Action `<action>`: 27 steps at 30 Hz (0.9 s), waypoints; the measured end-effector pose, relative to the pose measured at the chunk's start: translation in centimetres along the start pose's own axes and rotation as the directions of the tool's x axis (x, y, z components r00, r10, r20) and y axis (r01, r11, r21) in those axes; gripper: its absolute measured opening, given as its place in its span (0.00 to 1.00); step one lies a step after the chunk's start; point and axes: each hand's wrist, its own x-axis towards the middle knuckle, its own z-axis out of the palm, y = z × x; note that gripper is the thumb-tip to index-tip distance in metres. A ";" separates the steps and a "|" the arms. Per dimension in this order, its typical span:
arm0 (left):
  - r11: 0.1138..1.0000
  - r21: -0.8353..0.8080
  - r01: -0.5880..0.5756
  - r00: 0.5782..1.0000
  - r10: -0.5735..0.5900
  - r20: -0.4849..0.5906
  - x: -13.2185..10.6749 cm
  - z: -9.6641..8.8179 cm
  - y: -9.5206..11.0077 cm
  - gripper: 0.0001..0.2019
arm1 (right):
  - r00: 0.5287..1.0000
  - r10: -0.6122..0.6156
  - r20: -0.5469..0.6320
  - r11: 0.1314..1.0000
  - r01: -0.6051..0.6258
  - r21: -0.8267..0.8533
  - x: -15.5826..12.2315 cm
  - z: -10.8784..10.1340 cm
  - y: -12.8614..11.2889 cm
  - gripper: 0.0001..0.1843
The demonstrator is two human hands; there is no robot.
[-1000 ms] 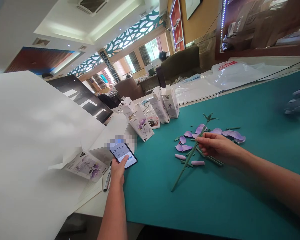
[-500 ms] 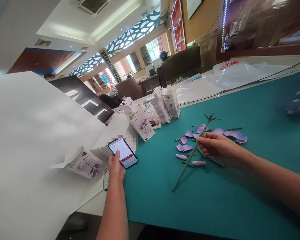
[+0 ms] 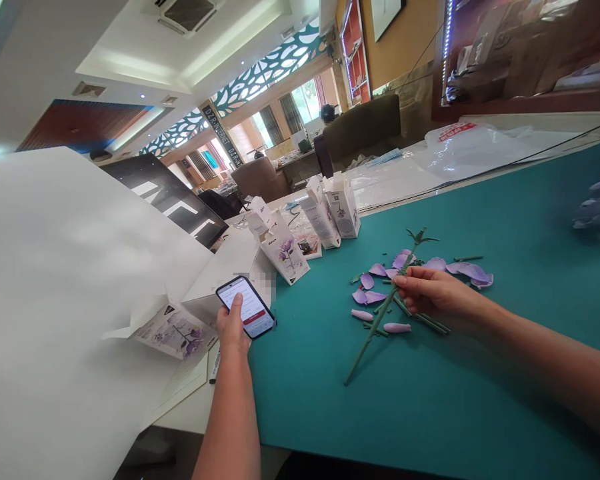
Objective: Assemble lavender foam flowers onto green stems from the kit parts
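Observation:
My left hand (image 3: 231,327) rests on a dark phone (image 3: 246,306) at the left edge of the teal mat (image 3: 460,400), one finger stretched onto its lit screen. My right hand (image 3: 430,293) is closed in a pinch on a long green stem (image 3: 377,321) that slants down to the left across the mat. Several loose purple petals (image 3: 373,295) and short green stem pieces (image 3: 423,320) lie scattered under and around that hand.
Small white flower-printed boxes (image 3: 280,250) stand in a row behind the phone, one opened flat (image 3: 173,331). A big white sheet (image 3: 55,300) fills the left. A black marker (image 3: 215,363) lies by my left wrist. Clear plastic bags (image 3: 460,150) lie at the back; a purple flower (image 3: 597,203) sits far right.
The phone screen has changed from a timer display to a white page with a red bar. My left finger has shifted up onto the screen. My right hand has stayed still on the stem.

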 end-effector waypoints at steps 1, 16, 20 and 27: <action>1.000 0.010 0.008 1.000 -0.008 -0.009 0.0 0.0 0.1 0.13 | 1.000 0.004 0.006 1.000 -0.004 -0.003 0.0 0.0 0.0 0.17; 0.999 0.021 0.026 0.999 -0.026 -0.024 -0.3 0.4 0.4 0.14 | 1.000 0.010 0.009 1.000 -0.010 -0.008 0.1 -0.1 0.0 0.18; 1.000 -0.017 0.021 1.000 -0.021 -0.003 -0.3 0.0 0.2 0.16 | 1.000 -0.003 0.023 1.000 0.003 -0.005 0.1 -0.2 0.2 0.17; 1.000 -0.010 -0.014 0.993 0.015 0.120 -0.7 -1.0 -1.3 0.14 | 1.000 0.003 0.027 1.000 -0.003 -0.006 0.1 -0.2 0.1 0.16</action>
